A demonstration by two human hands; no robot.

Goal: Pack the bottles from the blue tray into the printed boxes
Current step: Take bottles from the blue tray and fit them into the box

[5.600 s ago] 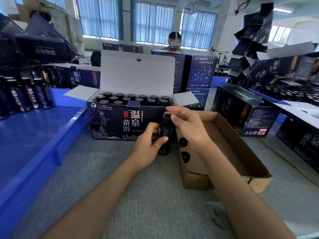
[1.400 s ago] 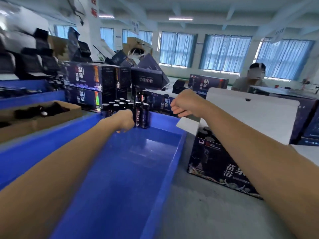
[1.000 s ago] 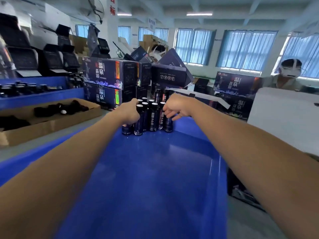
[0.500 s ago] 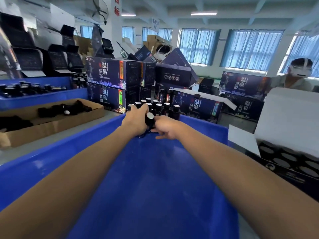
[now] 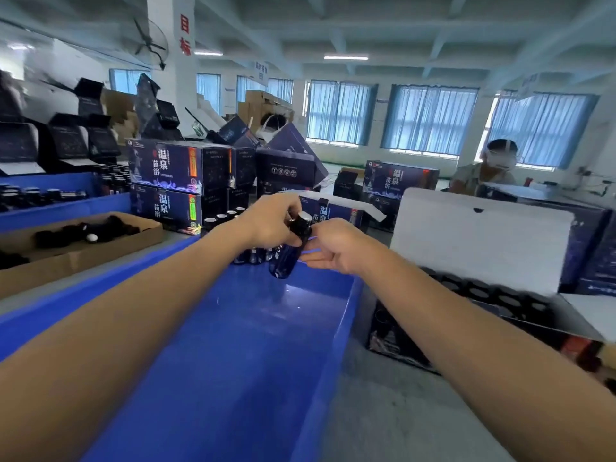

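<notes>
The left arm [image 5: 133, 328] and right arm [image 5: 466, 328] are long, smooth and bare. The left hand [image 5: 270, 225] and right hand [image 5: 336, 248] are bare too.

Text log. I am reading two red characters, 目标, running down the white pillar [image 5: 171, 85]. The upper stacked box [image 5: 173, 166] and the lower stacked box [image 5: 166, 206] are both showing 温泉 苗浴 in pale characters on their dark fronts. I am finding the same 温泉 苗浴 on the far box [image 5: 398, 176]. The hanging sign [image 5: 261, 70] and the bottle [image 5: 288, 251] label are blurring out; I am not making out either.
</notes>
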